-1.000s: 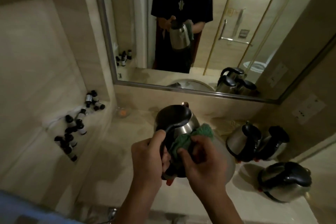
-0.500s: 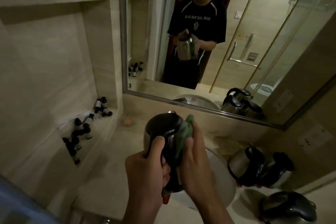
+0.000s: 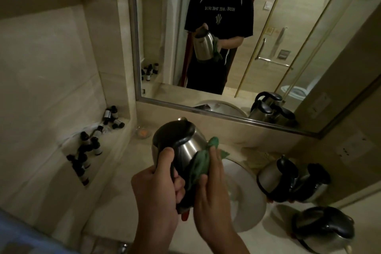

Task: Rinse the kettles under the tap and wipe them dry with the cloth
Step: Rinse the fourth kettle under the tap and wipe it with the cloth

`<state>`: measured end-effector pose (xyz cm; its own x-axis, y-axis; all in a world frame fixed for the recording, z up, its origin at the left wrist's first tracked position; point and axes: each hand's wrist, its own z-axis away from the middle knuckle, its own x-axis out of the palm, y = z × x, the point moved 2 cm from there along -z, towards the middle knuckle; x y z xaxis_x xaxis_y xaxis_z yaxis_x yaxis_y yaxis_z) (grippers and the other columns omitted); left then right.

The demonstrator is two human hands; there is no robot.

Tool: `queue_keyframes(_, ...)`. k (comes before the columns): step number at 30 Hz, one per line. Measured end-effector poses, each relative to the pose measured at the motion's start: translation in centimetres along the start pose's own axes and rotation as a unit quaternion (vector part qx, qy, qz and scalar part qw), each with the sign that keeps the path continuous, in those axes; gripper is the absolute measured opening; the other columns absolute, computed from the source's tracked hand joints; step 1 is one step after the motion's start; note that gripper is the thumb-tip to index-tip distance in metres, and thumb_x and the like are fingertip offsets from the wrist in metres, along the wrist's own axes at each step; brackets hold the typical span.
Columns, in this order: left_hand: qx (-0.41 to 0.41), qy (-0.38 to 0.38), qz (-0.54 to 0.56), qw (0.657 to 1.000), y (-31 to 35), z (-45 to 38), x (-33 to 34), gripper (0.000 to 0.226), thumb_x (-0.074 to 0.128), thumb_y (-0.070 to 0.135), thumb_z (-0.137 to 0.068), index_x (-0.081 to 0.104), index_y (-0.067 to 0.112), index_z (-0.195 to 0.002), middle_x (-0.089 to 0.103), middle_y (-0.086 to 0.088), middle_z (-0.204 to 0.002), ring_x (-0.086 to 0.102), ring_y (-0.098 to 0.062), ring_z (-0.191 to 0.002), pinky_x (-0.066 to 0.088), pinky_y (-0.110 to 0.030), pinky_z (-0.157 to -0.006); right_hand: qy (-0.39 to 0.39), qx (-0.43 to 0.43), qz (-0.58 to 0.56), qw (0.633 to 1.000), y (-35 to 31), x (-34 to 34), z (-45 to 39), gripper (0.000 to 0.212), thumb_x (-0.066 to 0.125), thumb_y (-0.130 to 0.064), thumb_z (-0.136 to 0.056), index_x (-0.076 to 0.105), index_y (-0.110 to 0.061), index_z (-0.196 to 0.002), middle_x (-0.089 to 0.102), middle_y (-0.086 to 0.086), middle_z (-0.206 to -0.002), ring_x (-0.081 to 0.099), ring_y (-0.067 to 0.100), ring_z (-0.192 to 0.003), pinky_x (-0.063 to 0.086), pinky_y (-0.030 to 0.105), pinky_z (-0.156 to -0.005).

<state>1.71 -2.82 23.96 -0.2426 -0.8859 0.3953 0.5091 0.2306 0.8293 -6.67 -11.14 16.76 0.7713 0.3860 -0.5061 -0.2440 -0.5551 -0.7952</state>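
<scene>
Item one: a steel kettle (image 3: 186, 150) with a black lid and black handle, held in the air above the left part of the counter (image 3: 99, 189), tilted with its lid toward the mirror (image 3: 226, 47). The left hand (image 3: 156, 192) gripped the black handle, fingers curled round it and the thumb lying up along its top. The right hand (image 3: 210, 194) pressed a green cloth (image 3: 201, 163) against the kettle's right side, fingers curved over the bunched fabric and holding it to the steel; a loose corner of the cloth stood up above the fingertips. Item two: a white round basin (image 3: 245, 198), set in the counter just right of the hands and partly hidden by them. Item three: two kettles (image 3: 292, 179) with black lids, standing touching one another at the right rear of the counter, near the wall. Item four: one further kettle (image 3: 323, 229), at the right front corner of the counter, apart from the pair. Item five: a lot of small dark-capped bottles (image 3: 90, 150), some upright and some lying down, on a recessed ledge along the counter's left edge. Item six: a small clear dish (image 3: 142, 132) at the left rear corner, below the mirror frame. The mirror showed a person in a dark shirt holding the kettle and cloth.
</scene>
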Motion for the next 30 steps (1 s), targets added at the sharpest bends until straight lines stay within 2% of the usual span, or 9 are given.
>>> queue_keyframes(3,0.016,-0.017,0.007,1.0,0.6,-0.3,-0.1,0.046,0.067,0.04,-0.083,0.054,0.011,-0.049,0.041,-0.01,-0.046,0.033,-0.018,-0.038,0.028,-0.025,-0.04,0.01,-0.092,0.076,0.993,1.4,0.9,1.3,0.064,0.022,-0.055,-0.108,-0.004,-0.041,-0.164,-0.006,-0.004,-0.175,0.003,0.019,-0.162,0.021,0.048,-0.127)
queue_keyframes(8,0.06,-0.058,-0.038,0.996,1.6,0.6,-0.5,0.043,0.065,0.043,-0.074,0.053,0.008,-0.052,0.038,-0.012,-0.045,0.031,-0.018,-0.038,0.027,-0.025,-0.041,0.001,-0.001,-0.087,0.996,1.4,0.4,1.9,0.067,0.03,-0.043,-0.109,-0.008,-0.04,-0.164,-0.003,-0.015,-0.174,0.004,0.009,-0.161,0.019,0.048,-0.13)
queue_keyframes(13,0.014,-0.085,-0.014,0.996,2.7,-0.5,-0.7,0.046,0.065,0.05,-0.076,0.053,0.016,-0.049,0.037,-0.005,-0.043,0.029,-0.018,-0.034,0.026,-0.025,-0.041,-0.005,-0.117,0.071,0.991,-2.3,-1.4,0.2,0.066,0.029,-0.049,-0.108,-0.005,-0.039,-0.165,-0.011,-0.01,-0.174,-0.009,0.015,-0.161,0.012,0.051,-0.128)
queue_keyframes(16,-0.001,-0.105,-0.012,0.994,2.9,-0.8,-0.9,0.048,0.062,0.048,-0.085,0.055,0.017,-0.049,0.038,-0.004,-0.045,0.029,-0.016,-0.033,0.024,-0.022,-0.037,-0.003,-0.122,0.057,0.991,-2.3,-1.7,-1.4,0.064,0.031,-0.05,-0.107,0.002,-0.044,-0.164,0.001,-0.012,-0.175,0.001,0.011,-0.161,0.015,0.048,-0.129)
queue_keyframes(20,0.045,-0.119,-0.085,0.988,3.2,-0.2,-1.5,0.046,0.064,0.052,-0.072,0.056,0.012,-0.053,0.038,-0.008,-0.044,0.03,-0.019,-0.037,0.026,-0.029,-0.046,-0.028,0.049,-0.173,0.983,-1.0,-1.6,-2.0,0.06,0.026,-0.065,-0.1,0.023,-0.052,-0.158,0.037,-0.021,-0.162,0.038,0.0,-0.148,0.039,0.048,-0.121)
queue_keyframes(23,0.031,-0.127,-0.078,0.988,2.9,-0.1,-2.1,0.049,0.066,0.055,-0.069,0.052,0.011,-0.052,0.034,-0.009,-0.044,0.026,-0.017,-0.036,0.022,-0.03,-0.046,0.005,-0.02,-0.142,0.99,-3.0,-1.7,-1.3,0.062,0.032,-0.065,-0.101,0.025,-0.046,-0.16,0.03,-0.018,-0.166,0.029,0.005,-0.154,0.034,0.051,-0.122)
queue_keyframes(26,0.021,-0.134,-0.058,0.989,2.7,0.1,-2.6,0.053,0.06,0.042,-0.089,0.053,0.013,-0.045,0.034,-0.008,-0.045,0.026,-0.016,-0.033,0.021,-0.02,-0.038,0.014,-0.099,-0.054,0.994,-4.5,-2.3,-1.6,0.06,0.032,-0.063,-0.103,0.029,-0.043,-0.16,0.015,-0.015,-0.172,0.018,0.01,-0.159,0.03,0.049,-0.123)
queue_keyframes(28,-0.004,-0.139,-0.034,0.99,2.7,-0.3,-2.9,0.057,0.056,0.037,-0.094,0.055,0.016,-0.041,0.035,-0.008,-0.046,0.026,-0.016,-0.03,0.023,-0.016,-0.034,0.011,-0.119,-0.016,0.993,-3.7,-2.5,-2.0,0.059,0.032,-0.062,-0.104,0.029,-0.042,-0.159,0.019,-0.012,-0.172,0.022,0.011,-0.158,0.032,0.046,-0.123)
queue_keyframes(30,-0.021,-0.147,-0.037,0.988,2.6,-0.6,-3.3,0.055,0.056,0.038,-0.093,0.057,0.015,-0.043,0.036,-0.008,-0.046,0.027,-0.016,-0.03,0.024,-0.016,-0.034,-0.018,-0.061,-0.073,0.995,-1.8,-2.5,-2.2,0.052,0.029,-0.059,-0.106,0.033,-0.045,-0.156,0.036,-0.015,-0.164,0.036,0.008,-0.151,0.038,0.048,-0.121)
